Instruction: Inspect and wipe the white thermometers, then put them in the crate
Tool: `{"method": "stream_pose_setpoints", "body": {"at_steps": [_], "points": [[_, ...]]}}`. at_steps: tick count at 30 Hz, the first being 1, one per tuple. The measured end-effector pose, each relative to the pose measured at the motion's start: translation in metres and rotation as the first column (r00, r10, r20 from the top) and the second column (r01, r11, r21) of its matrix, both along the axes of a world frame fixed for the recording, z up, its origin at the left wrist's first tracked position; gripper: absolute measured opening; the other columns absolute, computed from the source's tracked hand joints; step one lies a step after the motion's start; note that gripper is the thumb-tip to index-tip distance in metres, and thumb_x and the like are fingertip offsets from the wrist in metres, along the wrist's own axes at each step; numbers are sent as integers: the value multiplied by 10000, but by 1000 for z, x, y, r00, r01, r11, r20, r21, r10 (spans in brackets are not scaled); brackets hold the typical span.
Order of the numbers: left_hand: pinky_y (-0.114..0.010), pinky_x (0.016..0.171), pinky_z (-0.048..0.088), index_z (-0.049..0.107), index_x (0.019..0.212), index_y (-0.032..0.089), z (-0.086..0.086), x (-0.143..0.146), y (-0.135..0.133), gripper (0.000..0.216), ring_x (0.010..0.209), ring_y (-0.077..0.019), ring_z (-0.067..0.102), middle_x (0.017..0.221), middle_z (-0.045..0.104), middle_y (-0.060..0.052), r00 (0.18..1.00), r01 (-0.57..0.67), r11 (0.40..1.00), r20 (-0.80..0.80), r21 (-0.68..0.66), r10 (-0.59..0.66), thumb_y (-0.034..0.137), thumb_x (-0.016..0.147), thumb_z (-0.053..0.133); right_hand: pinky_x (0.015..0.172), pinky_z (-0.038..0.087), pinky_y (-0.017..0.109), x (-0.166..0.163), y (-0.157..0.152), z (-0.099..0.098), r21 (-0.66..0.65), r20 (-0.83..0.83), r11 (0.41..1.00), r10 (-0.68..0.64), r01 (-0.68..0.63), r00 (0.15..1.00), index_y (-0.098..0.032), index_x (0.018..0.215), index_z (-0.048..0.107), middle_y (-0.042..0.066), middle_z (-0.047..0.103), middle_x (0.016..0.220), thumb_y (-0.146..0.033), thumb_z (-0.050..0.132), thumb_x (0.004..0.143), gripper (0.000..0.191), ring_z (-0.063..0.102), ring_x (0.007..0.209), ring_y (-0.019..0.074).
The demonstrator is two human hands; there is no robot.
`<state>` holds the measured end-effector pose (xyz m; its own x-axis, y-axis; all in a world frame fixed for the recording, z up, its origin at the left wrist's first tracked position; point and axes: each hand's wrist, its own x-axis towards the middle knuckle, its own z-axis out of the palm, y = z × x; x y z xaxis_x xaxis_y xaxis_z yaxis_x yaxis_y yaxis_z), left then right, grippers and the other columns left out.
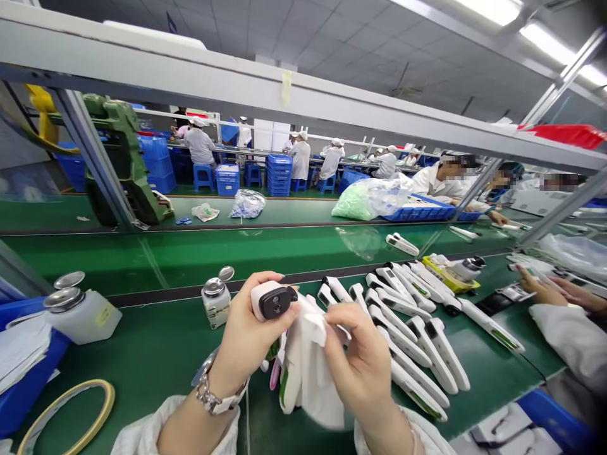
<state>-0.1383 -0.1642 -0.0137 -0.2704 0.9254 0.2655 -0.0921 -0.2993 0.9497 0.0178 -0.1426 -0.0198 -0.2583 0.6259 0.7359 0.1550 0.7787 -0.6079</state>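
My left hand [246, 332] is closed around a white hand-held thermometer [272, 301], its black sensor end turned up toward me. My right hand [360, 360] pinches a white cloth [310, 360] that hangs against the thermometer's body. Several more white thermometers [412, 335] lie in a row on the green bench just right of my hands.
A small metal-capped bottle [215, 300] stands left of my hands, a larger white dispenser [83, 309] farther left. A tape roll [71, 411] lies at the near left. A co-worker's hands [545, 287] work at the right. A green conveyor belt [237, 253] runs behind the bench.
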Motion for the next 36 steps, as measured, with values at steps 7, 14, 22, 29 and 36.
{"method": "stream_pose_setpoints", "body": {"at_steps": [7,14,22,29,36], "points": [[-222,775,506,526,926,217,6,13,-8,340,874,-150,645,908,678,-18,985,-128,986,-99,109,139,245,664,740,569,410,236,-7,5,1,-322,-101,944,42,-73,994,-213,757,537,-30,528,683,-150,555,794,75,495,630,119],[-240,799,500,489,1029,275,8,13,-24,420,909,-163,642,951,684,-10,979,-10,982,-197,189,48,198,686,720,604,410,246,-2,13,-12,-304,-213,952,-24,-43,977,-223,757,574,-28,542,705,-164,580,811,80,514,658,121],[-230,780,521,478,1037,282,6,11,-19,400,875,-151,646,927,686,4,989,35,997,-145,74,-24,242,713,709,577,385,253,13,-2,-17,-262,-344,964,-53,-42,937,-244,820,558,-17,517,724,-153,534,850,98,486,668,128],[-221,781,519,487,1019,275,4,15,-17,400,914,-158,643,937,676,0,987,-29,993,-153,111,46,240,699,723,618,390,275,2,-12,3,-145,-89,988,41,-54,995,-246,828,542,-1,473,812,-89,563,785,165,487,725,137],[-247,744,524,518,964,247,5,18,-17,378,894,-188,651,926,672,-23,976,-92,989,-187,118,113,236,661,745,569,366,261,2,-2,-1,-371,-233,902,139,-220,962,-226,741,531,-4,461,773,-139,591,761,107,462,682,134]]}}
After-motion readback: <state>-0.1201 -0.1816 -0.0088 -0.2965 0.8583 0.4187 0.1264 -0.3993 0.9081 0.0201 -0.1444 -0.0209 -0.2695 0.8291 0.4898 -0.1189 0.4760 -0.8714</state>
